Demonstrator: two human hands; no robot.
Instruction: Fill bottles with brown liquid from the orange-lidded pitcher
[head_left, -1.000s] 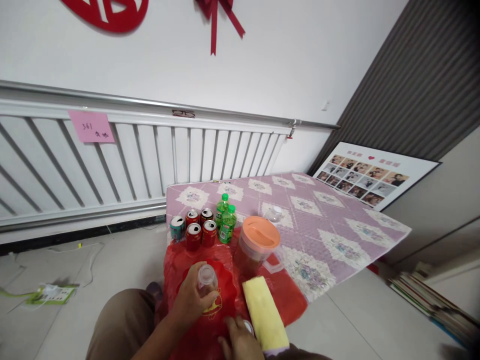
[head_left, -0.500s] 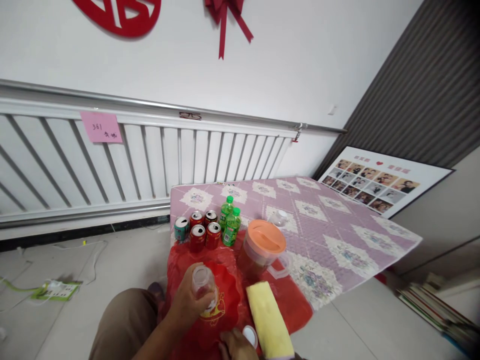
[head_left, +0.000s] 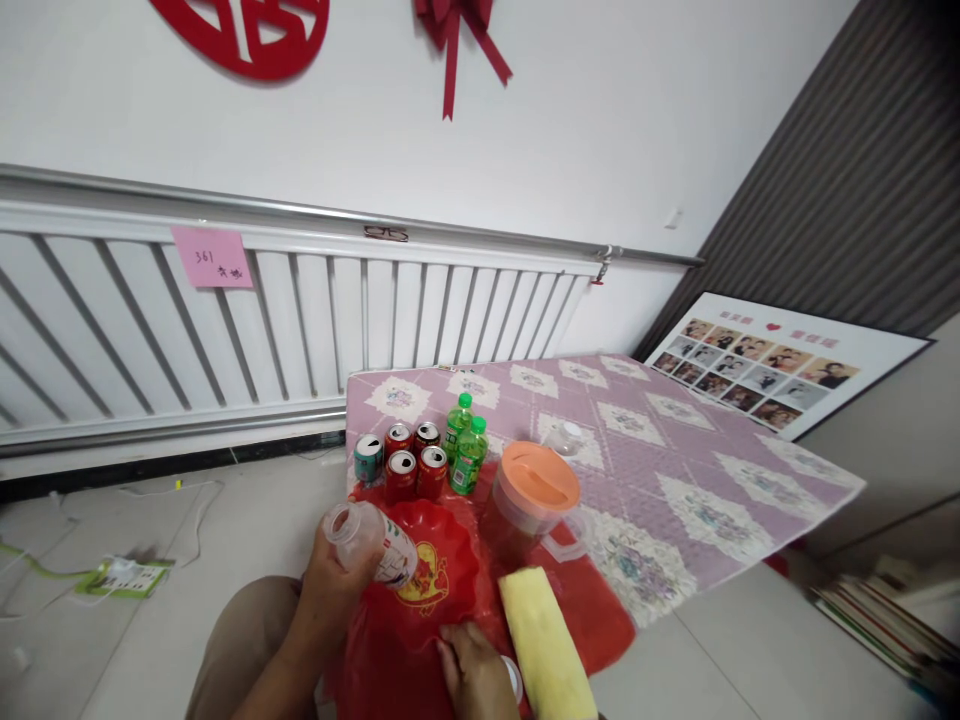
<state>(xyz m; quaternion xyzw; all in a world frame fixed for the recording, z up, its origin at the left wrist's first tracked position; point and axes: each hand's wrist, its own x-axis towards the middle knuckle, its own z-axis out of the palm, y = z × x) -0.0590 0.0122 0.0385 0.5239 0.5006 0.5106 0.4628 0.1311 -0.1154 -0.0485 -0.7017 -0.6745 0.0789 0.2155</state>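
My left hand [head_left: 337,570] is wrapped round a clear plastic bottle [head_left: 367,540] with a printed label. The bottle is uncapped and tilted, its mouth towards the upper left and its base over a red scalloped tray [head_left: 454,560] with a gold print. My right hand [head_left: 476,670] has its thumb and fingers closed at the tray's near rim. A white round lid [head_left: 514,680] lies beside the right hand, partly hidden by it. To the right is a folded yellow cloth [head_left: 546,640].
Several drink cans [head_left: 401,472] and two green bottles [head_left: 469,457] stand behind the tray. A pitcher [head_left: 517,520] with an orange lid is to their right. Another clear bottle [head_left: 566,437] lies on the flowered tablecloth [head_left: 637,420]. A radiator [head_left: 390,310] runs along the wall.
My left hand has moved left and tipped the bottle over leftward, so its label now shows. My right hand has shifted slightly up towards the tray's rim and covers more of the lid.
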